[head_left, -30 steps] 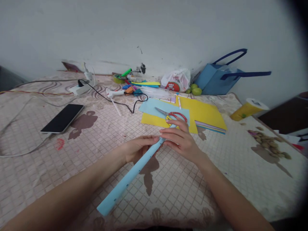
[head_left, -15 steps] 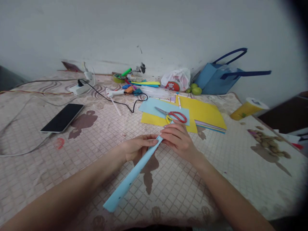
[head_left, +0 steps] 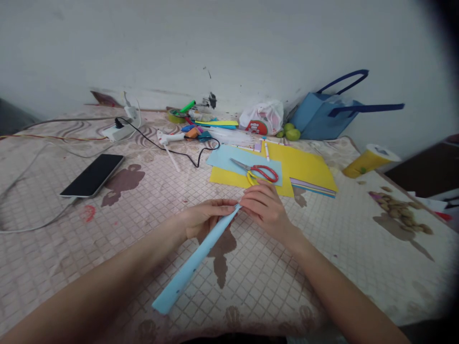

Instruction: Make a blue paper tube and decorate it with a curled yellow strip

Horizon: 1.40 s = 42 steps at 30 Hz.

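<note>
Where a white plastic bag (head_left: 267, 115) sits beyond the scissors (head_left: 251, 168), a round red patch with white figures shows on its front, too small to read as words. The scissors lie on a light blue sheet (head_left: 224, 156) that overlaps yellow paper (head_left: 303, 167), with a white marker (head_left: 267, 152) just behind them. Beyond the scissors and to their right, green fruits (head_left: 293, 134) sit beside a blue bag (head_left: 319, 117) with dark blue handles; a yellow roll (head_left: 364, 163) is farther right. To the scissors' left are a white glue gun (head_left: 172, 138), a power strip (head_left: 116, 134) and a dark-screened phone (head_left: 92, 175). Nearer the person than the scissors, a narrow, spotted blue paper strip (head_left: 197, 259) slants down leftward. The left hand (head_left: 205, 217) pinches its upper end between thumb and fingers; the right hand (head_left: 267, 208), back upward and fingers bent, holds the tip in a narrow grip, just in front of the scissors' handles. Both forearms reach toward the scissors, one on each side of the strip.
</note>
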Each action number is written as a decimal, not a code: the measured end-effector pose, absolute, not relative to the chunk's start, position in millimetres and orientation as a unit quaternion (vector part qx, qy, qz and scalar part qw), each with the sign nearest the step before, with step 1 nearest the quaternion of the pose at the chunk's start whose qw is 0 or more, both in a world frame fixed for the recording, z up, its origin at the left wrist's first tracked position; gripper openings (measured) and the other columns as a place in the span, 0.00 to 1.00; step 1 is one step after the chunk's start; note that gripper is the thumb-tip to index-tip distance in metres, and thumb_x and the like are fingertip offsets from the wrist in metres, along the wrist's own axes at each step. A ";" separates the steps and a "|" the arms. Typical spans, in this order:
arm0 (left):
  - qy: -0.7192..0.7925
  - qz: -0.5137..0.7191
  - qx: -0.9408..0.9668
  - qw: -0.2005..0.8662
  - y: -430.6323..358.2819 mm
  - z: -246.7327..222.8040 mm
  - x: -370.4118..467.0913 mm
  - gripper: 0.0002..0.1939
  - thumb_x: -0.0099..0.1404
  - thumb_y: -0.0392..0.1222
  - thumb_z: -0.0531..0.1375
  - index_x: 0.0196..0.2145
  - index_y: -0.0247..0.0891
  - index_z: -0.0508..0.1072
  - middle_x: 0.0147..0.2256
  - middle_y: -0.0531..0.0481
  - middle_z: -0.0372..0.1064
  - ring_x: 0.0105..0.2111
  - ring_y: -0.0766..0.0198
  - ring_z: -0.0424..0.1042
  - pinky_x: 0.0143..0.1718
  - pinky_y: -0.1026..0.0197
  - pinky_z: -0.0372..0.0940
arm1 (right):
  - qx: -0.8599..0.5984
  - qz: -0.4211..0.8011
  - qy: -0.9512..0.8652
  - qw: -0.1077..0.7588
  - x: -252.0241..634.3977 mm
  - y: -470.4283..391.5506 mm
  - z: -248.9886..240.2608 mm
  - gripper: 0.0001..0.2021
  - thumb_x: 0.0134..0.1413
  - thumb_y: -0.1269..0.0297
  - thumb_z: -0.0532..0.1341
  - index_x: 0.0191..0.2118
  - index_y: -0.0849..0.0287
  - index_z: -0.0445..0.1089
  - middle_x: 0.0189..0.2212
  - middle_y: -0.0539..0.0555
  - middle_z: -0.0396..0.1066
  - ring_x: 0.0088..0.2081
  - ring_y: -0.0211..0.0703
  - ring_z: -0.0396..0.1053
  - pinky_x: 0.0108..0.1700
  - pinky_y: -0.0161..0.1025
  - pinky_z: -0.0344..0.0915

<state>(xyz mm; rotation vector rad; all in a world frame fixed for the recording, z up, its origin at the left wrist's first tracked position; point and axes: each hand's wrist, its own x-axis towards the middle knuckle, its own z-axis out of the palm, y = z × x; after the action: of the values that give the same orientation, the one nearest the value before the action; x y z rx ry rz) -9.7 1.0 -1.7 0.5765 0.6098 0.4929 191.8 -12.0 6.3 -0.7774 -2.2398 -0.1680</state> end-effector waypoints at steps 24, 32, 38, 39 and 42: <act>0.337 0.299 0.239 0.860 -1.7 -0.5 -3.8 0.05 0.58 0.28 0.60 0.34 0.32 0.73 0.24 0.53 0.68 0.20 0.75 0.65 0.23 0.73 0.61 | -0.506 0.251 -0.706 0.427 171.3 -29.7 9.0 0.02 0.50 0.67 0.58 0.30 0.58 0.68 0.25 0.49 0.69 0.27 0.36 0.67 0.29 0.33 0.63; 0.308 0.313 0.231 0.868 -2.0 -6.1 -2.3 0.06 0.54 0.30 0.64 0.32 0.31 0.73 0.24 0.52 0.69 0.21 0.73 0.67 0.25 0.72 0.62 | -0.502 0.338 -0.669 0.431 169.7 -30.7 9.6 0.06 0.52 0.64 0.57 0.31 0.59 0.69 0.26 0.49 0.69 0.28 0.36 0.66 0.29 0.34 0.64; 0.328 0.339 0.239 0.849 -6.4 -1.3 0.5 0.07 0.54 0.30 0.64 0.32 0.32 0.72 0.24 0.53 0.68 0.20 0.74 0.66 0.23 0.72 0.62 | -0.487 0.361 -0.660 0.443 168.5 -29.5 7.2 0.06 0.53 0.63 0.57 0.31 0.59 0.68 0.26 0.49 0.68 0.28 0.36 0.65 0.29 0.33 0.63; 0.328 0.342 0.235 0.849 -6.3 -0.8 0.3 0.07 0.54 0.30 0.64 0.33 0.32 0.72 0.24 0.53 0.69 0.21 0.74 0.66 0.23 0.72 0.63 | -0.488 0.355 -0.662 0.444 168.9 -29.0 6.5 0.06 0.53 0.63 0.57 0.30 0.59 0.68 0.25 0.49 0.68 0.28 0.36 0.66 0.28 0.33 0.63; 0.326 0.342 0.239 0.848 -4.7 0.3 -1.7 0.09 0.55 0.30 0.63 0.36 0.33 0.71 0.25 0.52 0.69 0.22 0.73 0.67 0.23 0.73 0.63 | -0.498 0.309 -0.684 0.434 171.7 -27.1 5.0 0.06 0.53 0.64 0.56 0.30 0.59 0.68 0.24 0.49 0.68 0.26 0.36 0.65 0.28 0.33 0.62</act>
<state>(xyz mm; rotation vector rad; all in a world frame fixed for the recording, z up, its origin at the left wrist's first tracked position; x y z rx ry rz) -1.7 -4.7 0.3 0.5043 0.6865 0.7202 171.7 -27.1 5.0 -1.2405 -1.7050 0.7697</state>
